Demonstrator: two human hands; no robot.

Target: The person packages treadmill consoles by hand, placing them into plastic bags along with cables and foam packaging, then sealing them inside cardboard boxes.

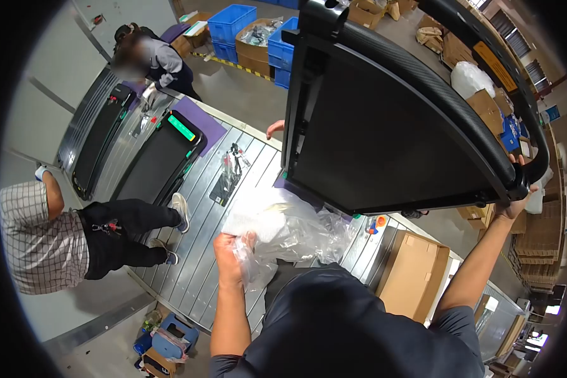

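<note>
Head view: tilted-up treadmill (384,120) gripped by right hand (516,200); left hand (230,252) pinches plastic bag (290,230).

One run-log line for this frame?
left hand: grips plastic bag | right hand: holds tilted treadmill | below: roller conveyor

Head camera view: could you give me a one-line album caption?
Left hand grips a clear plastic bag while right hand tilts up a black treadmill over the roller conveyor.

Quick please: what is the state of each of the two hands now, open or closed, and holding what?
Left hand: closed on the clear plastic bag.
Right hand: closed on the handlebar of the raised black treadmill.
</note>
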